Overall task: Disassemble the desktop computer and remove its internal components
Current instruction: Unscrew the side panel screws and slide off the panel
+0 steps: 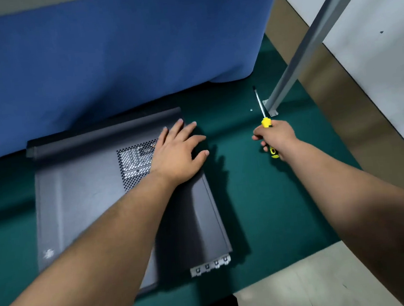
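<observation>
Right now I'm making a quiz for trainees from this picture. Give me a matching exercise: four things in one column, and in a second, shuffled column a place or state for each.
Things:
1. left hand
2. right hand
3. computer case
4. small screw

Places or states:
A. lying on its side on the green mat
B. closed around the yellow screwdriver handle
C. loose on the mat near the metal post's foot
D. flat on the case's side panel, fingers spread

Pairs: 1-D, 2-B, 3-A, 4-C

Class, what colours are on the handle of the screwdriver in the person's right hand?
Yellow with black, seen in the head view: screwdriver.
</observation>
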`<state>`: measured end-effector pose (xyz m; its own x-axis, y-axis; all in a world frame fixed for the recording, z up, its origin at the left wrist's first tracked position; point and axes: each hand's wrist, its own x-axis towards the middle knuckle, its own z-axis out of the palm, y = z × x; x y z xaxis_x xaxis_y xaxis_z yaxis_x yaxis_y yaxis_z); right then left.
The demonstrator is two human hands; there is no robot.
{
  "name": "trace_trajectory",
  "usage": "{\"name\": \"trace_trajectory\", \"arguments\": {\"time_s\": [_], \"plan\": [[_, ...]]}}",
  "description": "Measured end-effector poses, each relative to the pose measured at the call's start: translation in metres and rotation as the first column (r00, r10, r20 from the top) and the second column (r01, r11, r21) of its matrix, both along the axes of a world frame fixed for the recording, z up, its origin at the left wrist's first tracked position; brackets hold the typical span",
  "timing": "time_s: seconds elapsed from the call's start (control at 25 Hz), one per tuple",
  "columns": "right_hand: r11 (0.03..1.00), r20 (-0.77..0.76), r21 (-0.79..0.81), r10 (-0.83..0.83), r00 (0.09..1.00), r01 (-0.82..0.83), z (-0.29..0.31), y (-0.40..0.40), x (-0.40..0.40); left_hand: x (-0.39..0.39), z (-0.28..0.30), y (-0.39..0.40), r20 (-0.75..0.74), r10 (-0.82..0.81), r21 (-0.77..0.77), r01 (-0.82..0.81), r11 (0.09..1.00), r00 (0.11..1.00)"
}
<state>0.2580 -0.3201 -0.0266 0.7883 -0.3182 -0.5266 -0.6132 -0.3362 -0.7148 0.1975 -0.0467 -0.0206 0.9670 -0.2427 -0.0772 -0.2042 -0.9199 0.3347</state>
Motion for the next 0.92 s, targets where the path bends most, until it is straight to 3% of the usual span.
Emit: {"name": "trace_trajectory", "arguments": {"time_s": [0.08, 0.24, 0.44, 0.56, 0.68, 0.92], "plan": [[0.995, -0.015, -0.101, -0.009, 1.000, 0.008, -0.021, -0.011, 0.032, 0.017, -0.008, 0.003, 0.094, 0.013, 0.063, -0.019, 0.998, 0.996], [0.960, 0.035, -0.281, 0.018, 0.999, -0.008, -0.064, -0.016, 0.092, 0.023, -0.023, 0.007, 0.214, 0.025, 0.035, -0.034, 0.999, 0.977], [0.905, 0.111, -0.426, 0.040, 0.993, 0.011, -0.092, -0.008, 0.125, 0.022, -0.022, 0.005, 0.238, 0.024, 0.045, -0.035, 0.998, 0.971], [0.824, 0.053, -0.560, 0.139, 0.989, -0.086, -0.104, -0.003, 0.134, 0.021, -0.022, 0.005, 0.248, 0.021, 0.049, -0.034, 0.998, 0.969], [0.815, -0.024, -0.541, 0.230, 0.973, -0.206, -0.108, -0.003, 0.135, 0.022, -0.022, 0.005, 0.258, 0.026, 0.050, -0.040, 0.998, 0.966], [0.917, 0.223, -0.386, -0.013, 0.975, 0.101, -0.101, -0.006, 0.104, 0.022, -0.022, 0.006, 0.258, 0.030, 0.051, -0.045, 0.998, 0.966]]}}
